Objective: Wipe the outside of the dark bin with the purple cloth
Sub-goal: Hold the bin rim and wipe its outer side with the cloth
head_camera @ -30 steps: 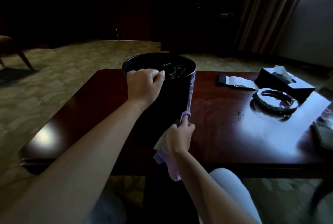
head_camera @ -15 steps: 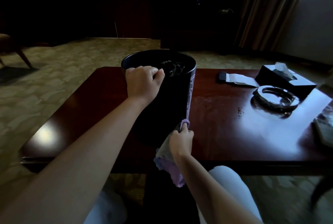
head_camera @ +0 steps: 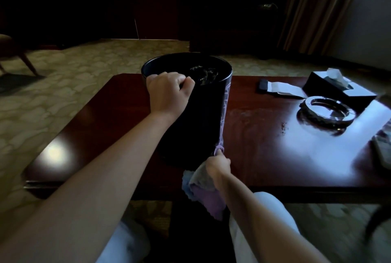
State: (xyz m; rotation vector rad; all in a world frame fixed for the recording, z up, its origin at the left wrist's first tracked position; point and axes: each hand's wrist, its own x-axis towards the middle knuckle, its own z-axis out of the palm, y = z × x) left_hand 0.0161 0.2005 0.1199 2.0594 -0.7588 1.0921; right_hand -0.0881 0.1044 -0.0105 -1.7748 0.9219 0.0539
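A dark round bin (head_camera: 203,119) stands upright on the reddish-brown coffee table (head_camera: 264,152), with crumpled dark material inside. My left hand (head_camera: 168,93) grips the bin's near rim, fingers curled over the edge. My right hand (head_camera: 218,164) holds the purple cloth (head_camera: 203,190) and presses its top against the bin's lower right side, close to the tabletop. The rest of the cloth hangs down past the table's front edge. A purple reflection runs up the bin's right wall.
On the table's right part lie a round glass ashtray (head_camera: 326,110), a dark tissue box (head_camera: 338,87), a small dark object with white paper (head_camera: 279,88) and a remote (head_camera: 383,146) at the edge. Carpet, a chair leg (head_camera: 27,61) and curtains (head_camera: 317,9) surround the table.
My right hand with the cloth has slid down the bin's right side toward its base. My left hand has kept its grip on the rim.
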